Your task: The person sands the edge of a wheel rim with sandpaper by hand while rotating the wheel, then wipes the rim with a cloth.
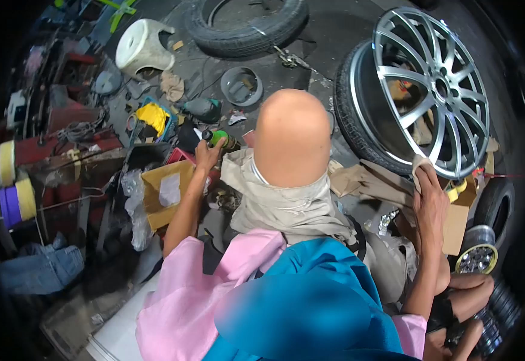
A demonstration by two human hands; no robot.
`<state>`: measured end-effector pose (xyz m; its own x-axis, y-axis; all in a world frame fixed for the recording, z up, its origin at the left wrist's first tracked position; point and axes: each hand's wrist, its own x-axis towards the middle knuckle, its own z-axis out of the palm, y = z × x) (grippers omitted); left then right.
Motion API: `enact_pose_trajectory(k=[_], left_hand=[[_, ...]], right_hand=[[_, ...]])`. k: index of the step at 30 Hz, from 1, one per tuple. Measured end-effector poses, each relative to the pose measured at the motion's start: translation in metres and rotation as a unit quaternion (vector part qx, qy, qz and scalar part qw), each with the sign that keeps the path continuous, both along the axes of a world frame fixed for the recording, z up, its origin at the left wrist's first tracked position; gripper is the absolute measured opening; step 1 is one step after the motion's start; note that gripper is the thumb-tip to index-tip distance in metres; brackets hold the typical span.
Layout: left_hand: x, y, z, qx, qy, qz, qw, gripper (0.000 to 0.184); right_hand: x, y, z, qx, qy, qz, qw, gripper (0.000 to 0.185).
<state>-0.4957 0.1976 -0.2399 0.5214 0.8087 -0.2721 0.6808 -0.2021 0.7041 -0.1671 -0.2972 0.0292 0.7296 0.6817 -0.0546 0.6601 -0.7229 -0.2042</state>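
Observation:
My left hand (207, 155) is closed around a green bottle (219, 138) with a dark top, held low to the left of my bent knee. A beige cloth (420, 167) is pinched in my right hand (431, 195), right at the lower edge of a silver multi-spoke wheel rim (440, 90). The rim stands tilted on the right, in front of a black tyre (348, 114). Whether the cloth presses on the rim or only hangs beside it, I cannot tell.
A white plastic stool (145, 47), another tyre (247, 39) and a grey round basin (241, 86) lie ahead on the floor. An open cardboard box (190, 174) is left, another box (460, 216) right. At lower right shows another person's leg (470, 295).

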Motion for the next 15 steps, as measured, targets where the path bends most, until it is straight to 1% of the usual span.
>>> enact_pose_trajectory(k=[3, 4, 5, 6, 7, 9, 10, 11, 13, 14, 15], left_hand=[[-0.003, -0.002, -0.007, 0.026, -0.015, 0.032, 0.999, 0.053], [-0.003, -0.002, -0.013, 0.018, -0.028, 0.044, 0.998, 0.055], [-0.003, -0.001, -0.018, 0.011, -0.040, 0.055, 0.998, 0.056], [0.006, -0.005, -0.004, -0.004, -0.002, 0.061, 0.998, 0.056], [0.001, 0.002, -0.025, -0.002, -0.002, 0.060, 0.998, 0.056], [0.002, 0.014, -0.073, 0.015, -0.076, 0.098, 0.992, 0.054], [0.017, 0.003, -0.040, -0.062, -0.045, 0.118, 0.990, 0.054], [0.027, -0.004, -0.037, -0.045, -0.080, 0.132, 0.987, 0.053], [0.029, 0.000, -0.056, -0.063, -0.079, 0.134, 0.986, 0.054], [0.014, 0.019, -0.108, -0.084, -0.078, 0.102, 0.988, 0.056], [0.022, 0.012, -0.082, -0.050, 0.013, 0.080, 0.995, 0.060]], right_hand=[[-0.005, 0.010, 0.005, -0.006, 0.011, -0.010, 1.000, 0.049], [-0.006, 0.015, 0.002, 0.004, 0.001, -0.001, 1.000, 0.056], [-0.007, 0.023, 0.000, 0.006, 0.001, 0.000, 1.000, 0.056], [-0.008, 0.033, -0.002, 0.002, -0.008, 0.001, 1.000, 0.058], [-0.009, 0.039, -0.003, -0.003, -0.017, 0.001, 1.000, 0.060], [-0.008, 0.038, -0.001, -0.002, -0.019, -0.002, 1.000, 0.061], [-0.007, 0.031, 0.000, -0.009, -0.013, 0.002, 1.000, 0.061], [-0.006, 0.023, 0.001, -0.018, -0.007, 0.005, 1.000, 0.061], [-0.006, 0.009, 0.003, -0.027, -0.007, -0.009, 1.000, 0.059], [-0.007, 0.004, 0.004, -0.010, -0.012, -0.001, 1.000, 0.057], [-0.008, -0.001, 0.005, 0.005, -0.018, 0.004, 1.000, 0.055]])
